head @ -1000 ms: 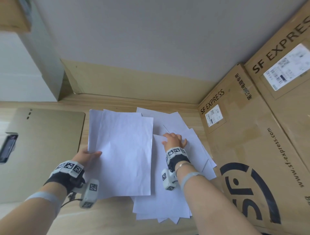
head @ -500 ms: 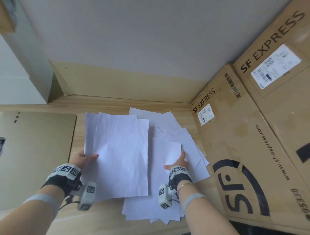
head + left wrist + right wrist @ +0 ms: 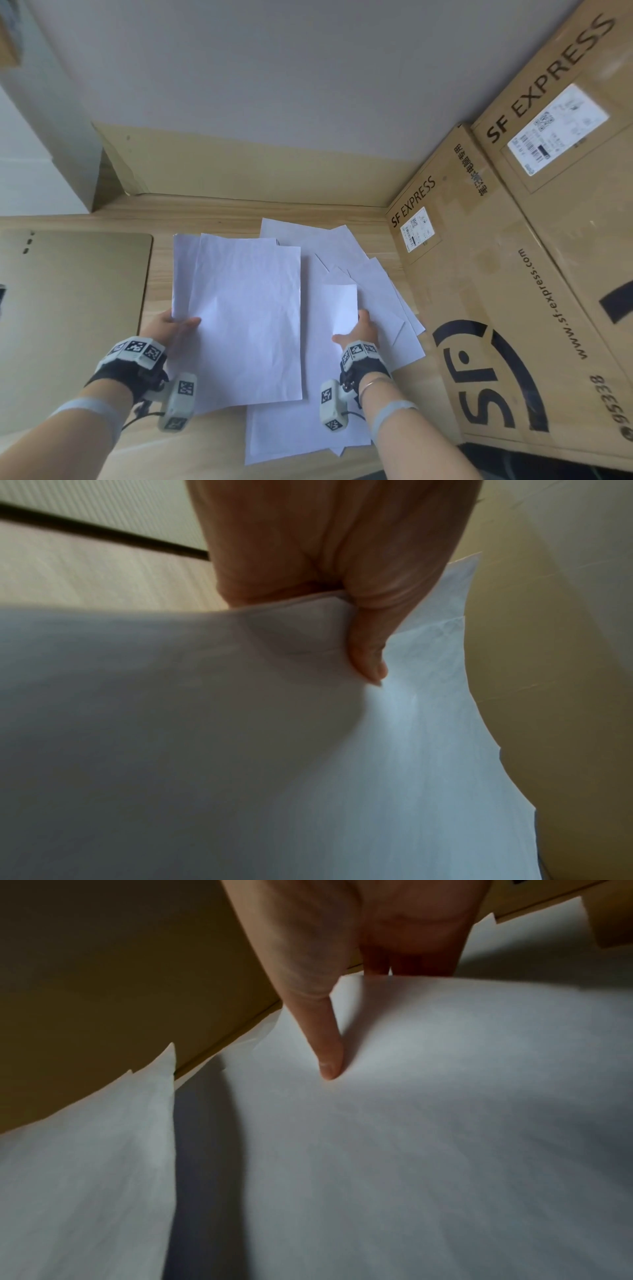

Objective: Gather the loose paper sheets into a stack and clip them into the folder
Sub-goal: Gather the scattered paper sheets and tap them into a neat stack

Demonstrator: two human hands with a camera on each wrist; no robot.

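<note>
Several white paper sheets (image 3: 370, 287) lie fanned out on the wooden desk (image 3: 212, 212). My left hand (image 3: 171, 329) pinches a small stack of sheets (image 3: 246, 315) at its left edge, thumb on top, and holds it above the desk; the left wrist view shows the thumb (image 3: 366, 653) pressed on that stack (image 3: 240, 750). My right hand (image 3: 356, 330) pinches another sheet (image 3: 340, 308) and lifts its edge off the pile; in the right wrist view the thumb (image 3: 329, 1053) lies on top of the sheet (image 3: 411, 1123), fingers under it. The tan folder (image 3: 68, 308) lies flat at the left.
Two large SF Express cardboard boxes (image 3: 513, 274) stand against the right side, close to the loose sheets. A cardboard panel (image 3: 239, 171) leans along the wall at the back. A dark device (image 3: 1, 294) shows at the far left edge.
My right hand drew back toward me across the pile and now lifts the edge of one sheet. The left hand keeps hold of its stack.
</note>
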